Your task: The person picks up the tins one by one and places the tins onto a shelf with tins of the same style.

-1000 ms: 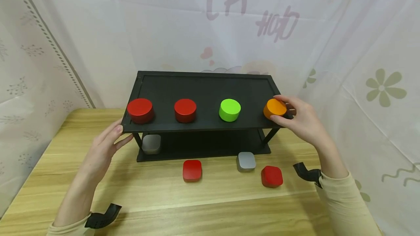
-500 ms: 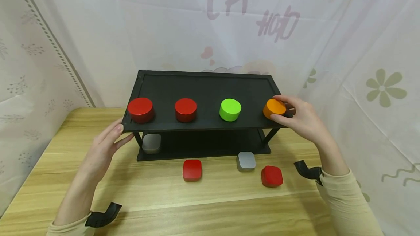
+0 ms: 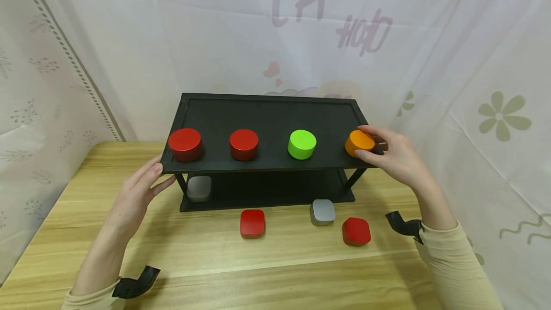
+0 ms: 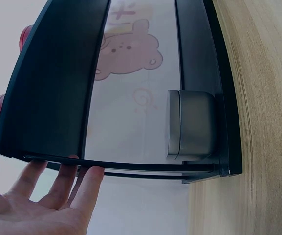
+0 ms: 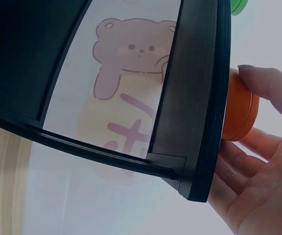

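A pale cloth curtain (image 3: 215,37) printed with lettering and flowers hangs behind a pale wood-grain counter (image 3: 215,271), where a black two-tier shelf (image 3: 267,114) stands, and I'll place everything by that shelf. At the right end of its top tier is a round, lidded orange container (image 3: 359,142), and the person's right hand (image 3: 398,159) holds it, thumb and fingers set around its sides. Whether it sits quite flat there I can't tell. The left hand (image 3: 137,190) grips the shelf's front left corner, thumb on top and the other fingers spread underneath.

Along the front of the top tier, from the left end, are a large round red container (image 3: 185,145), a smaller round red one (image 3: 244,145) and a bright green round one (image 3: 302,144), well apart. Inside the lower tier's left end sits a grey, rounded-square lidded container (image 3: 199,189). Before the shelf lie a rounded-square red block (image 3: 252,224) near its middle, then, toward its right end, a grey one (image 3: 323,212) and another red one (image 3: 356,231).
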Demonstrator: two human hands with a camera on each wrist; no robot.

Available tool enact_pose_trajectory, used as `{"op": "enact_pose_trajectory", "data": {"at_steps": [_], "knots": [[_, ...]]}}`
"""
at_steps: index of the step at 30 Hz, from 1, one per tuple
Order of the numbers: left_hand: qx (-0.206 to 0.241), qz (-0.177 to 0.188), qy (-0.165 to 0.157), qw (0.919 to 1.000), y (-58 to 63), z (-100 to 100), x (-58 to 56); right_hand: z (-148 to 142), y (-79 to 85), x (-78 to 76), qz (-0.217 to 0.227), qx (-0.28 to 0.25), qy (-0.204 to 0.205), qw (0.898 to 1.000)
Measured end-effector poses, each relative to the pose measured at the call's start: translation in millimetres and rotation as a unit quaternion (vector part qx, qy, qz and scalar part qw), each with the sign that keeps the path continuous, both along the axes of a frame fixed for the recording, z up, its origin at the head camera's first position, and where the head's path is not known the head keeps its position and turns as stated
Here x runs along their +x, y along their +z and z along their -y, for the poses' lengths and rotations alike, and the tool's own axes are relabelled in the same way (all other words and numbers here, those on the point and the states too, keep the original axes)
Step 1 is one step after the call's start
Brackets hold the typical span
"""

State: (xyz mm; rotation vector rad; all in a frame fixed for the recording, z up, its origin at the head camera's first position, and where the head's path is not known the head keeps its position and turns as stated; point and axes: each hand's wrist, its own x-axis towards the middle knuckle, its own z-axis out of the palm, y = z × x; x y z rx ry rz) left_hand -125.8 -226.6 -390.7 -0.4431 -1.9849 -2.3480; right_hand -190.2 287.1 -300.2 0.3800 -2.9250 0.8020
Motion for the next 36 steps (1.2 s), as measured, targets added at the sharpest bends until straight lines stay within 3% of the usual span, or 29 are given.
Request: {"op": "enact_pose_trajectory", "data": {"at_steps": [15,22,29,36], "knots": [[-0.001,0.004,0.005,1.0000,-0.6,-2,-0.3,-1,-2.6,6.4,-0.017,-0.042,0.018,0.999],[-0.004,0.005,0.005,1.0000,-0.6,-1,0.3,3,-3.5,14.5,-0.052,-0.066,0.025,0.996],[-0.008,0.008,0.006,0.9999,-0.1,-1,0.5,6,-3.2,28.3,-0.085,-0.083,-0.008,0.993],[-0.008,0.002,0.003,1.0000,0.1,0,0.6,18,4.0,45.0,-0.150,-0.127,-0.004,0.980]]}}
